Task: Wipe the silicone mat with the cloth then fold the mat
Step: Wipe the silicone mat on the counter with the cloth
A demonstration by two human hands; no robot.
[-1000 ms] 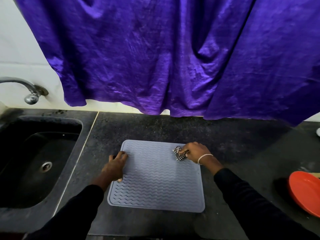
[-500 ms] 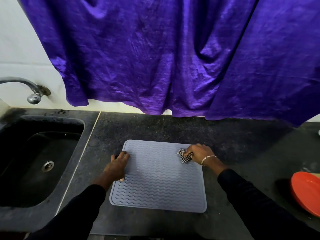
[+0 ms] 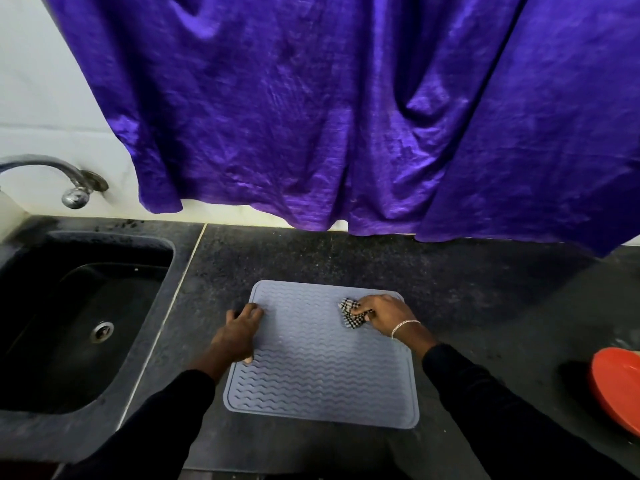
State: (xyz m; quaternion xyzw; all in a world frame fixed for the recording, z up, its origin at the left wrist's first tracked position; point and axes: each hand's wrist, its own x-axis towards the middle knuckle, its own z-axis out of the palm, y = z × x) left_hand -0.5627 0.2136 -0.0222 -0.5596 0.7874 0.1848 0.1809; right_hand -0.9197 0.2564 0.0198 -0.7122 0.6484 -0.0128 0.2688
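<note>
A grey silicone mat [image 3: 322, 368] with wavy ridges lies flat on the dark countertop [image 3: 467, 306]. My left hand [image 3: 239, 336] rests palm down on the mat's left edge, fingers spread, pressing it in place. My right hand [image 3: 384, 315] is near the mat's far right corner, closed on a bunched black-and-white checked cloth [image 3: 351, 315] that touches the mat's surface.
A black sink [image 3: 79, 323] with a drain sits to the left, under a metal tap [image 3: 72, 183]. A purple curtain [image 3: 346, 116] hangs over the back of the counter. A red plate [image 3: 616, 393] lies at the right edge.
My right hand with the cloth slid a little to the right, then back left along the mat's far edge. My left hand stayed on the left edge.
</note>
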